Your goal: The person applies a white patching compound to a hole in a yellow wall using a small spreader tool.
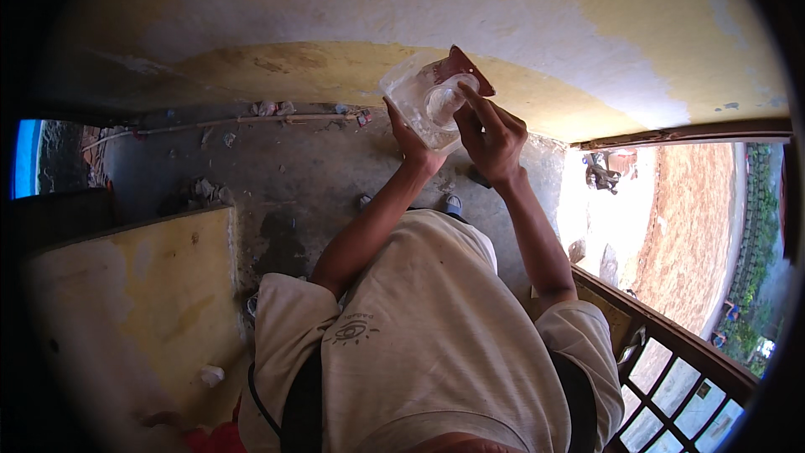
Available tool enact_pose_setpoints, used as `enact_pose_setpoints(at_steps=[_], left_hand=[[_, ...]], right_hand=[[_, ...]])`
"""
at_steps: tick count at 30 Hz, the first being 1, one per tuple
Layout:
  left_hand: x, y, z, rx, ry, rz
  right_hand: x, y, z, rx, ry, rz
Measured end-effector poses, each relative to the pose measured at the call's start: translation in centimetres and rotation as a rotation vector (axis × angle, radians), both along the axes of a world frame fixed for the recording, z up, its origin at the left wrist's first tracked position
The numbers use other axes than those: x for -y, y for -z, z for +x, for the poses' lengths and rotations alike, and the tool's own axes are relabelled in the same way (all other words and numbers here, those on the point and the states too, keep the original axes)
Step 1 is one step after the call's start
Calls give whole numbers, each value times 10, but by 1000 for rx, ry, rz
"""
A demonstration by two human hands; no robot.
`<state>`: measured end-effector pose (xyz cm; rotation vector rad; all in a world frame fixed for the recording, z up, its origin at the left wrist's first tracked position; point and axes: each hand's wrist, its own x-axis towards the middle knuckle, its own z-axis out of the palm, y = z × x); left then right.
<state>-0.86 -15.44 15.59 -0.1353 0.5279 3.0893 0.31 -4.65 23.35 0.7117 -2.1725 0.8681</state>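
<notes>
In front of the wall I hold up a clear plastic container with squarish sides. My left hand is wrapped round its lower left side, thumb upright along the edge. A dark red flat piece with pointed corners lies against its upper right side; whether it is part of the container I cannot tell. Facing me is a round, whitish, see-through part, like a mouth or a cup. My right hand is closed at that part's right edge, index finger bent over it; what the fingertips pinch is hidden.
A yellow wall with broad whitish patches rises ahead. Along its foot, a long thin pole and scraps lie on the grey concrete floor. A low yellow partition stands left. At right are a bright doorway and a dark barred frame.
</notes>
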Motion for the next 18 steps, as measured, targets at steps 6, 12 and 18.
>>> enact_pose_setpoints(at_steps=[6,12,18], left_hand=[[0,-8,4,-25,17,-16],[0,-9,2,-54,16,108],[-2,-1,-5,-30,40,100]], right_hand=[[-2,1,1,-17,-7,6],[-5,-1,-1,-6,11,-14],[-6,2,-6,0,39,-32]])
